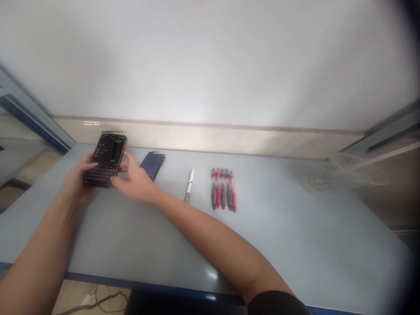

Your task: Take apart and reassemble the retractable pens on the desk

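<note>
A smartphone is held upright above the left part of the desk, its screen lit with a dark chat page and a keyboard. My left hand grips its left edge, thumb over the screen. On the other side, my right hand wraps the lower right edge, its thumb at the keyboard's corner. Just behind the right hand lies a second dark phone, partly covered by that hand. A white pen rests farther right, its lower end hidden by my right forearm.
Several grey and pink pens lie side by side on the pale desk. A clear plastic item sits at the back right. The wall closes off the back, with a metal frame post at left. Cables show below the front edge.
</note>
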Tool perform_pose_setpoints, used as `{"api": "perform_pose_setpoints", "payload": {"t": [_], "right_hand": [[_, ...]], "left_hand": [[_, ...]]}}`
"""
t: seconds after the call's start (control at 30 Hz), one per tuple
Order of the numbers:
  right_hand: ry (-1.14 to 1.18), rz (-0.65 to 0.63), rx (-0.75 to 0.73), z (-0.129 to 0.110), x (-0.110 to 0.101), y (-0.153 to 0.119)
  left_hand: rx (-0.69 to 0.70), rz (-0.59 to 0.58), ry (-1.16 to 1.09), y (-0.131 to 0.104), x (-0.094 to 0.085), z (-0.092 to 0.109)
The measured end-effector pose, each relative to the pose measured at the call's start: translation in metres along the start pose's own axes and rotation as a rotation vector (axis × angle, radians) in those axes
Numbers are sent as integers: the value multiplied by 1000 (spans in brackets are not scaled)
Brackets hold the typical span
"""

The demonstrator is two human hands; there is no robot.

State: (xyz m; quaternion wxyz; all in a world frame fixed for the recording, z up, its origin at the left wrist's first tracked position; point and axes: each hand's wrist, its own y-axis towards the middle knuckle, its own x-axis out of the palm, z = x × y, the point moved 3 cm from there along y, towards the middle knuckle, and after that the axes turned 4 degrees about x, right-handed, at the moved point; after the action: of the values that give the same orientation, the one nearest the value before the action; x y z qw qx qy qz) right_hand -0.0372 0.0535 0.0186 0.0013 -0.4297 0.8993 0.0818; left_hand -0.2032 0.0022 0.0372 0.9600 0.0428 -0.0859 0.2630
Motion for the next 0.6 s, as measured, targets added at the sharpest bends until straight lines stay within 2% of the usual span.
{"api": "perform_pose_setpoints", "payload": {"t": [0.13, 0.3, 0.47, 0.6], "right_hand": [[-62, -35, -86, -3, 2, 0], [-20, 4, -78, -3, 3, 0], [90, 204, 28, -1, -1, 3], [129, 303, 53, 1, -3, 6]], "left_hand": [[-40, 20, -19, -4, 5, 3], [-47, -103, -32, -8, 11, 3], [-69, -112, -82, -13, 15, 1], [-85, -149, -78, -16, 19, -1]]}}
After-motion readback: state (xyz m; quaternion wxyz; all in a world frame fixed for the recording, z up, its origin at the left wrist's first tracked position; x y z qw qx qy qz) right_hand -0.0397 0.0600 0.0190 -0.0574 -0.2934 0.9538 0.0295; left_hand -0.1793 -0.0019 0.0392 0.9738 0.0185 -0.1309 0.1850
